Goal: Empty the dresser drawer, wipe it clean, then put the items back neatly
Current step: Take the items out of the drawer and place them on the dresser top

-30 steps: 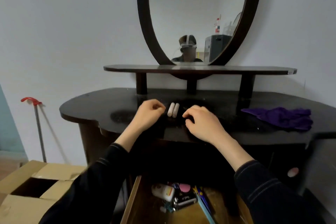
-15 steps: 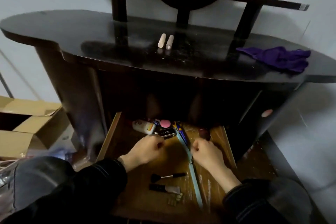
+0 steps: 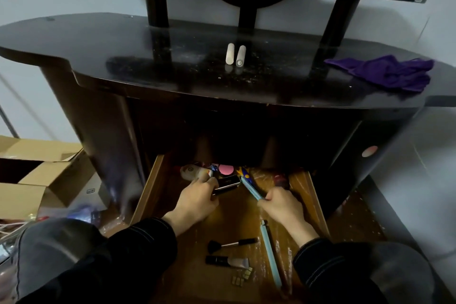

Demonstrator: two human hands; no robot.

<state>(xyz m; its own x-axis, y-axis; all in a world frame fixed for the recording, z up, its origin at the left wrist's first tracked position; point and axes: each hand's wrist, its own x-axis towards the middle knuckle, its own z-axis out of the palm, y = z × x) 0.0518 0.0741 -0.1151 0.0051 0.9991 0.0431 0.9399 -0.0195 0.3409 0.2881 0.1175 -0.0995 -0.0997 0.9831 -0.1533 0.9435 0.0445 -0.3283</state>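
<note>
**Drawer** (image 3: 148, 195), lower centre: pulled out, wooden, not yet emptied.

**Left hand** (image 3: 195, 201), centre: fingers curled on a black case (image 3: 228, 183), pinching its near end at the back of the drawer.

**Right hand** (image 3: 282, 205), right of centre: closed round a long blue rod (image 3: 271, 254), gripped well up its length, the near end reaching toward the bottom edge.

**Back of drawer**, under the dresser's overhang: white bottle (image 3: 191, 171), pink disc (image 3: 226, 169), further clutter (too dark to name).

**Front of drawer:** brush (image 3: 232, 244), flat brush (image 3: 227, 260), gold tiles (image 3: 243, 276), all loose.

**Top** (image 3: 98, 52), upper half: two white tubes (image 3: 235, 54) side by side at centre; purple cloth (image 3: 385, 73) at right.

**Box** (image 3: 37, 173), left edge: cardboard, open.

**Hazards, as judged:**
- Rod lifted off-centre: long free end likely to swing, scattering brushes or tiles, or striking the drawer side.
- Case held by a shallow pinch: possible slip on the lift, or lid springing open.
- Both hands rising beneath the overhang: knuckles or items liable to catch its edge.
- Tubes round and unblocked: apt to roll off the top if nudged during set-down.
- Tiles small: easily overlooked, then swept out with the wipe.
</note>
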